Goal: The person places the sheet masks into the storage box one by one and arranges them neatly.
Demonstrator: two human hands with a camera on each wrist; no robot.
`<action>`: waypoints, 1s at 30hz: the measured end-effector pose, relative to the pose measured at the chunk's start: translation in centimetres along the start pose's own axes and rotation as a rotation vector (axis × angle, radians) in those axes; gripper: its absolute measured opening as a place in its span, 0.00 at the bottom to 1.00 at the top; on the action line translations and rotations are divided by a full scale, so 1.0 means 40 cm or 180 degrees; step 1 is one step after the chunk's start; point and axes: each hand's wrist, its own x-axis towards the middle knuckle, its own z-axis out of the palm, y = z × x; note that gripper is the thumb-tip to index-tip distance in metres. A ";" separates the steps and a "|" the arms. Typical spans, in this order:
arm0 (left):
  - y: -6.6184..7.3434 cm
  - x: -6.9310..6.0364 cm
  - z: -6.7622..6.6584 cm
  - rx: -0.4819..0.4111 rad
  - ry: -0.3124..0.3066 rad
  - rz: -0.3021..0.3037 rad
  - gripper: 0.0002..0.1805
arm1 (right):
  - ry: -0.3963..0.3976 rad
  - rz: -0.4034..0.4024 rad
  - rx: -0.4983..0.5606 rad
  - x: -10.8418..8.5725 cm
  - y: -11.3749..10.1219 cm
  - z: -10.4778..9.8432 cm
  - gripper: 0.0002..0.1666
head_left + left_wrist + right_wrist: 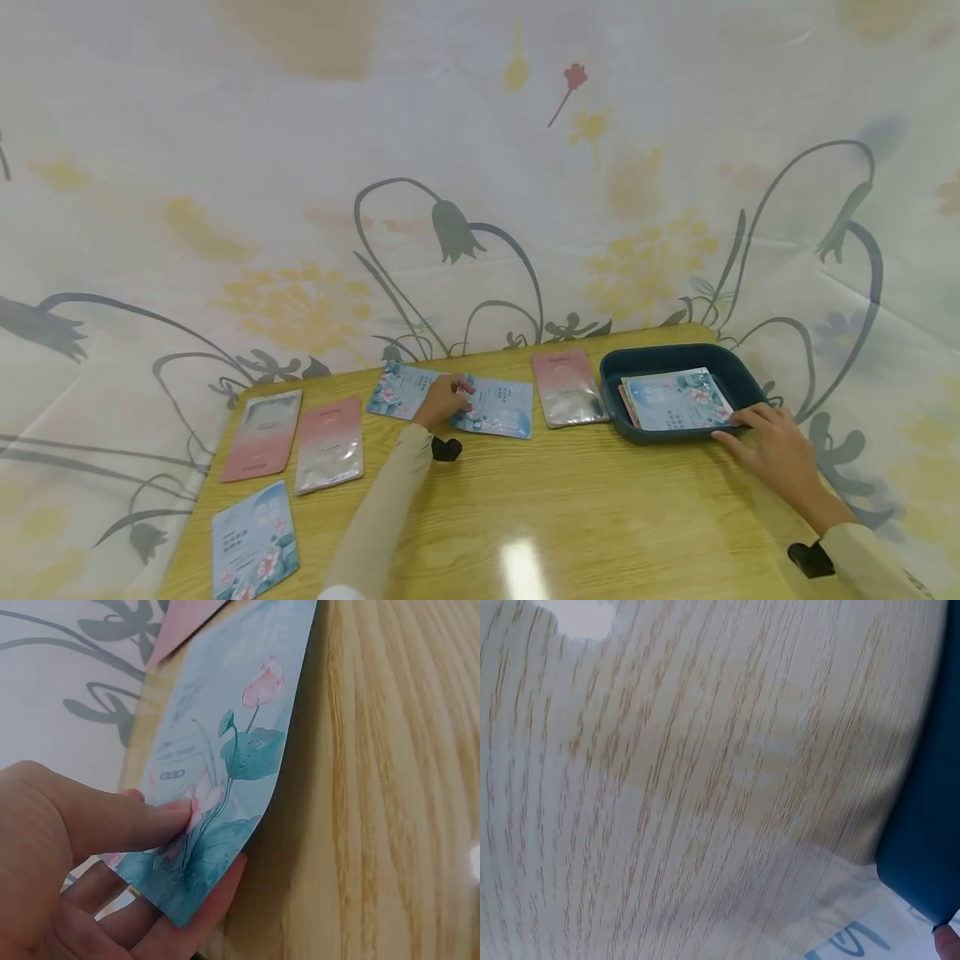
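Observation:
In the head view my left hand pinches the left end of a blue floral packet. The left wrist view shows the thumb of my left hand on top of that packet and fingers beneath, its near edge lifted off the wood. Another blue packet lies just left of it. My right hand is at the near right corner of a dark blue tray, fingers on the rim; a fingertip touches the tray in the right wrist view. Blue packet tops a stack inside.
A pink and silver packet lies left of the tray. Two more pink packets and a blue one lie at the table's left side. A floral curtain hangs behind the table.

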 end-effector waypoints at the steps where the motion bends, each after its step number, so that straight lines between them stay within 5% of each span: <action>1: -0.001 -0.003 -0.002 -0.0059 -0.0008 0.0008 0.10 | 0.0001 -0.0007 -0.0001 0.001 -0.001 0.000 0.20; 19: 0.034 -0.127 -0.007 -0.1466 0.0198 0.0070 0.18 | -0.0060 0.0112 0.0056 0.001 -0.006 -0.005 0.20; 30: 0.069 -0.183 -0.003 -0.1798 0.0229 0.0164 0.16 | -0.0132 0.0087 -0.0016 0.003 0.003 -0.008 0.20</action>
